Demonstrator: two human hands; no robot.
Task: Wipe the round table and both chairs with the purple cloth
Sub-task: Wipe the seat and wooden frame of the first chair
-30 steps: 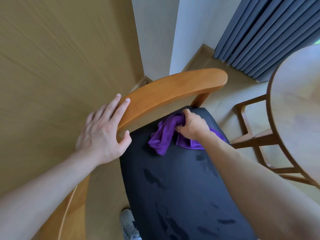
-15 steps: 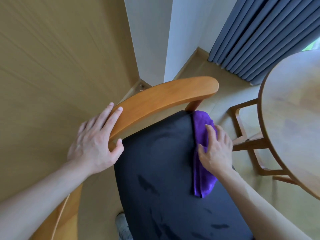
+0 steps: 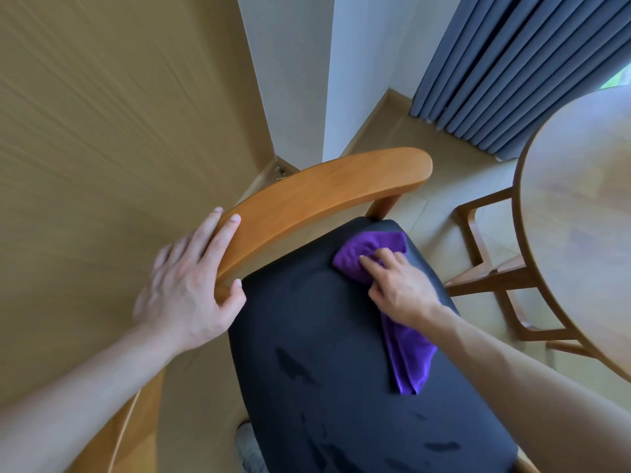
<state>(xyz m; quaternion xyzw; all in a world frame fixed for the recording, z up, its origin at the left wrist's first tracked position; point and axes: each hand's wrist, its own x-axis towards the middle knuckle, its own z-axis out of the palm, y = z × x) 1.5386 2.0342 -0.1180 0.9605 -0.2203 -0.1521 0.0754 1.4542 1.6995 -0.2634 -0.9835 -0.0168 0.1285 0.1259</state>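
The purple cloth lies right under the right hand on the black seat. It is a long strip: one bunched end pokes out past the fingertips, and the other trails back beside the wrist. That hand is flat, fingers nearly straight and close together, pressing the cloth down. Most of the bare seat lies to its left. The left hand holds the chair back — fingers over the top, thumb below. The round bench stands off to the right hand's right.

grey curtain top right | white wall | wood panel left | pale floor
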